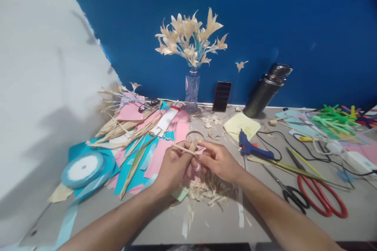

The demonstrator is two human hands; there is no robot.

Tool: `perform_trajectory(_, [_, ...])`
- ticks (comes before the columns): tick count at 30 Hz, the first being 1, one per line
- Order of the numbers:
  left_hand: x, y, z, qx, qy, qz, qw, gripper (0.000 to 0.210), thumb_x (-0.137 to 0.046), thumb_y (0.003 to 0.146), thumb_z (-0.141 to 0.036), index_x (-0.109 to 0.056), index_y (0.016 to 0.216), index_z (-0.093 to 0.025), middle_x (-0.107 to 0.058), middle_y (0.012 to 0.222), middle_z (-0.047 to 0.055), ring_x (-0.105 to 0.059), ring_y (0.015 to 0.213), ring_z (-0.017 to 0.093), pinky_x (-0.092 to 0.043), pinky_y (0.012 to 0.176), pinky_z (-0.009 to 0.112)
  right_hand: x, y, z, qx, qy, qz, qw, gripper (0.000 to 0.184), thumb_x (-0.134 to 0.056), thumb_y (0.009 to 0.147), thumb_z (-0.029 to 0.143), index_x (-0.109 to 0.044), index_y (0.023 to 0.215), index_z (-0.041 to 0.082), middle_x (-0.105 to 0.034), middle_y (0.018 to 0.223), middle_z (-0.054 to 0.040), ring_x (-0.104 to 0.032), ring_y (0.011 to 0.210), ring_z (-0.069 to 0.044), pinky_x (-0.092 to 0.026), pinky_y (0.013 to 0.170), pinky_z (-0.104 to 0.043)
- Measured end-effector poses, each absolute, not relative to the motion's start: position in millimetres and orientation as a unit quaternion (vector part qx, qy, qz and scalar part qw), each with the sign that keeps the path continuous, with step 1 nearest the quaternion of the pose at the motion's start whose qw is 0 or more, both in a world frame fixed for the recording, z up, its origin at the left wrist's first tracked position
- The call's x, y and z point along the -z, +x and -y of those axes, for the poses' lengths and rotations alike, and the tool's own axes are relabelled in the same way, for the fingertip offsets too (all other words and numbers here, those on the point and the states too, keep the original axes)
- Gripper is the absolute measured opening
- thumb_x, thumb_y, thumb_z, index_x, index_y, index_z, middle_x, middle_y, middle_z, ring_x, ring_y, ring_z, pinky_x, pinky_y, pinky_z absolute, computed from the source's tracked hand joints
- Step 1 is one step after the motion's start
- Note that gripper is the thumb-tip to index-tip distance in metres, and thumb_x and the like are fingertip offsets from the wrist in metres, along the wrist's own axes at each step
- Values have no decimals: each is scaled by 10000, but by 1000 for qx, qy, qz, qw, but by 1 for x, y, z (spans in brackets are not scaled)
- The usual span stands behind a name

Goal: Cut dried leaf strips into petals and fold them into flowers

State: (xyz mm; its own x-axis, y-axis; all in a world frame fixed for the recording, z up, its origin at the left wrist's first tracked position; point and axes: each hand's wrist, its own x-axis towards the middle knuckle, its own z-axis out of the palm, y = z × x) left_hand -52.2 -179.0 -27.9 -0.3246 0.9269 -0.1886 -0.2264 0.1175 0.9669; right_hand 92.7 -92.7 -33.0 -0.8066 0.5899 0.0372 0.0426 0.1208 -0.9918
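Observation:
My left hand [176, 163] is closed on a thin pale stick [183, 149], which slants down to the right across its fingers. Against the stick's right end, a piece of dried corn husk [193, 145] stands up. My right hand [218, 159] pinches this husk from the right, its fingertips close to those of my left hand. Below both hands lies a heap of husk scraps [209, 192]. A ring-shaped roll [195, 135] is partly hidden behind my fingers.
A bottle [192, 90] of husk flowers [191, 39] stands by the blue wall, near a phone [222, 96] and a dark flask [266, 92]. A blue glue gun [253, 149], black scissors [290, 196] and red scissors [322, 196] lie right. Left are ribbon [84, 168] and pink paper [159, 157].

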Motion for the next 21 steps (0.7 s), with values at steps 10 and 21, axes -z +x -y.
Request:
perform_trajectory(10, [31, -51, 178, -527, 324, -586, 523, 159, -628, 790, -297, -656, 757, -144, -680, 577, 47, -612, 427, 162, -416, 380, 219, 43, 88, 94, -567, -249, 738, 267, 301, -545, 937, 369, -725, 776, 190, -610, 606, 1, -559, 553, -155, -437, 540, -251])
perform_trajectory(21, [33, -46, 185, -508, 326, -574, 554, 242, -637, 823, -373, -591, 712, -162, -668, 544, 30, -468, 315, 91, -306, 337, 188, 31, 119, 26, -362, -494, 605, 508, 437, -615, 823, 576, -715, 780, 152, -539, 575, 13, -387, 468, -107, -268, 425, -233])
